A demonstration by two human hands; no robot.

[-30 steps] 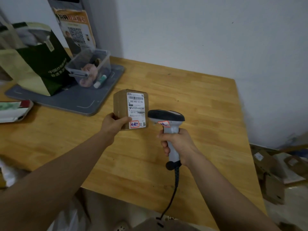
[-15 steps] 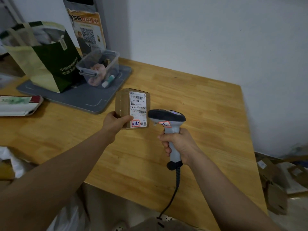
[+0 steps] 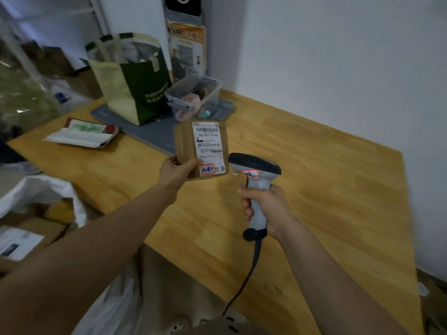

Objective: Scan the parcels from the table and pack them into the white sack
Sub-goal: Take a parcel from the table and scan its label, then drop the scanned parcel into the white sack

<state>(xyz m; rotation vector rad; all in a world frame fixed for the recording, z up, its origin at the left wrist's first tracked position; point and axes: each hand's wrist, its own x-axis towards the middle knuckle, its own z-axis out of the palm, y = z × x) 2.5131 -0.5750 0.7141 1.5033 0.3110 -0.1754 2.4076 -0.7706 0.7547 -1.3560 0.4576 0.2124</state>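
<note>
Parcel [image 3: 202, 149] and scanner [image 3: 256, 165] are paired as they were half a second ago. The left hand [image 3: 176, 171] holds the brown box above the desk [image 3: 314, 177], fingers curled round its lower corner, label toward the camera. The right hand [image 3: 268, 211] grips the scanner handle, with the scanner head just beside the box. The view has swung left, so the white sack [image 3: 36, 189], with boxes inside, now shows at lower left beside the desk. On the wooden desk lie a flat packet [image 3: 84, 134] and a grey mat [image 3: 150, 131] carrying a green bag [image 3: 137, 90] and a clear tub [image 3: 196, 95]. A white wall [image 3: 338, 56] stands behind.
</note>
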